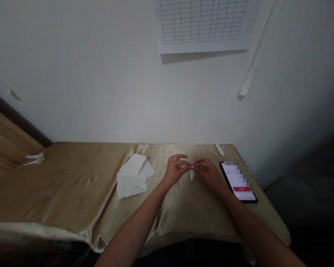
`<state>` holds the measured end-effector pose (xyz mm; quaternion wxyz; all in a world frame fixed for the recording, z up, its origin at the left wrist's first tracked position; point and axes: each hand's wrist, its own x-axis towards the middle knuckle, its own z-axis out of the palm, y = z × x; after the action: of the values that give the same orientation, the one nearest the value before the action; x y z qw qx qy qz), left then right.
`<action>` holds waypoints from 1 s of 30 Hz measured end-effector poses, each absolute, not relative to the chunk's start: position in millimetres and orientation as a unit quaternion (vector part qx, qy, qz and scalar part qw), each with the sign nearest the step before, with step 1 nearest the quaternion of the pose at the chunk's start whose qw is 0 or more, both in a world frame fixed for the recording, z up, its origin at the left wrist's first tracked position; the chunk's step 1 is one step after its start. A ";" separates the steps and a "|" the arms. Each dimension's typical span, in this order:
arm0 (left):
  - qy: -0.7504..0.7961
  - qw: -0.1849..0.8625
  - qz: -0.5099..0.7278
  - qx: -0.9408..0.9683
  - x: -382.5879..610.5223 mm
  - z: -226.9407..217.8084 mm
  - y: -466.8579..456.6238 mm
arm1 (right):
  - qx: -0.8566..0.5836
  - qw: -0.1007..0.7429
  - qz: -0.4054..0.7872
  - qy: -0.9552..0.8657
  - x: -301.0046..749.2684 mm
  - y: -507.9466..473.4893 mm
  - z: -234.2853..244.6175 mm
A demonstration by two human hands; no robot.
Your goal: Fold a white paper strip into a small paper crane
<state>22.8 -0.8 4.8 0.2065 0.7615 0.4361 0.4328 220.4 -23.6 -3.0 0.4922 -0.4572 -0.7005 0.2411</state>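
Between my two hands is a small piece of folded white paper (192,174), its pointed end hanging down toward me. My left hand (176,168) pinches its top edge from the left between thumb and index finger, the other fingers held out. From the right, my right hand (208,171) pinches the same paper, with the fingertips of both hands almost touching. The fingers cover the upper part of the paper, so its exact folds cannot be made out. Both hands are just above the cloth-covered table.
Left of my hands lies a loose pile of white paper sheets (132,178). A phone (236,183) with a lit screen rests right of my right forearm. Folded paper figures sit at the back right (220,150) and far left (36,159). The gold cloth (72,185) has wrinkles; a wall (114,92) stands behind.
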 end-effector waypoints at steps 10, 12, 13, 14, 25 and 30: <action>0.441 0.190 0.417 0.772 24.6 6.5 -1.6 | -0.459 0.491 0.242 -0.700 220.7 -21.5 -7.9; 0.444 0.184 0.409 0.776 25.3 7.3 -2.8 | -0.460 0.488 0.247 -0.699 220.8 -21.2 -8.4; 0.446 0.179 0.406 0.777 25.6 7.6 -3.5 | -0.460 0.486 0.251 -0.699 220.9 -21.1 -8.4; 0.450 0.175 0.404 0.777 25.8 7.8 -4.2 | -0.461 0.483 0.256 -0.699 221.0 -21.0 -8.4; 0.444 0.139 0.383 0.798 25.1 6.1 -5.6 | -0.455 0.475 0.289 -0.695 219.3 -20.0 -10.0; 0.440 0.140 0.382 0.800 26.0 2.1 -4.9 | -0.469 0.475 0.269 -0.694 213.5 -24.6 -6.7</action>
<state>26.0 -4.9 2.1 0.1400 0.8002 0.4403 0.3824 213.5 -24.6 -6.7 0.4746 -0.4695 -0.6944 0.2687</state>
